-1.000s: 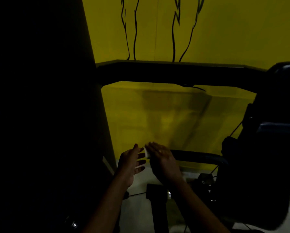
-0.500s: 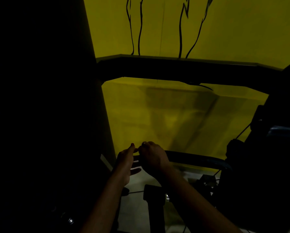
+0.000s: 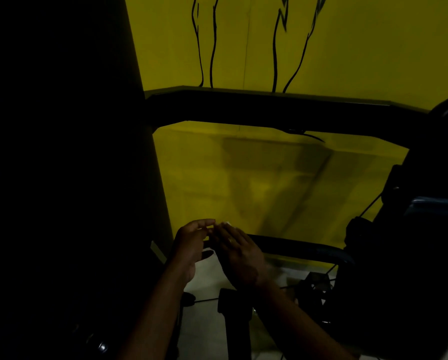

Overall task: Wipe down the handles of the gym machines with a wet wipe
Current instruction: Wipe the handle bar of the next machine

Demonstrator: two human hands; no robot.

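A black column [image 3: 87,152] walls off my left, a black crossbar [image 3: 269,107] spans the far yellow wall [image 3: 269,183], and a dark machine [image 3: 425,242] crowds the right. The handle [image 3: 295,249] runs rightward from under the right hand [image 3: 239,255], which lies flat, fingers stretched, pressing the wet wipe [image 3: 225,223] at its fingertips. The left hand [image 3: 191,245] hangs relaxed beside it, grasping nothing. Half a second ago the right hand was curled, with the wipe hidden.
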